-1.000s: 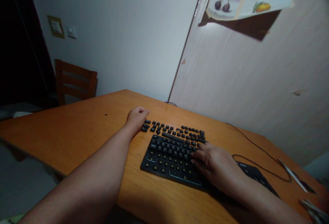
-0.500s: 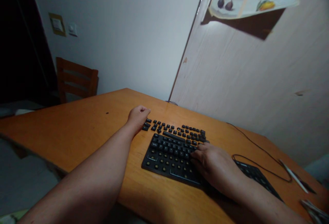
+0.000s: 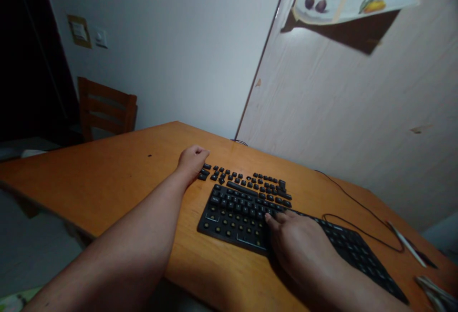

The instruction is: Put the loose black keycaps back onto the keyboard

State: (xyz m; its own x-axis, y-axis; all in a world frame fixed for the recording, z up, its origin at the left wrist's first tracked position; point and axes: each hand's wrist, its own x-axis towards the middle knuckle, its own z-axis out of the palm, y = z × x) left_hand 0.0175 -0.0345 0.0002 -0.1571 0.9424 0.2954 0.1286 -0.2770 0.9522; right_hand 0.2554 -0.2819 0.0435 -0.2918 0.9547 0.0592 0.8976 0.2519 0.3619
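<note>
A black keyboard point(image 3: 229, 233) lies slanted on the wooden table, its near-left part bare of keycaps with the switch stems showing. Keys fill its middle rows and its right part. My right hand point(image 3: 298, 240) rests over the keyboard's middle, fingers bent down onto the keys. The fingertips are partly hidden, and whatever they pinch does not show. Behind the keyboard lie loose black keycaps point(image 3: 263, 189) in rough rows, among them a long space bar point(image 3: 242, 188). Closed in a loose fist, my left hand point(image 3: 192, 160) rests on the table beside the leftmost loose keycaps, with nothing showing in it.
A thin black cable point(image 3: 365, 235) curls across the right side of the table point(image 3: 107, 178). A white pen-like stick point(image 3: 411, 250) lies near the right edge. One small dark piece point(image 3: 150, 156) sits at the left. A wooden chair point(image 3: 107, 111) stands beyond.
My right hand has drawn back slightly from the loose keycaps, toward me. More of the keyboard's right part now shows. My left hand stays in place.
</note>
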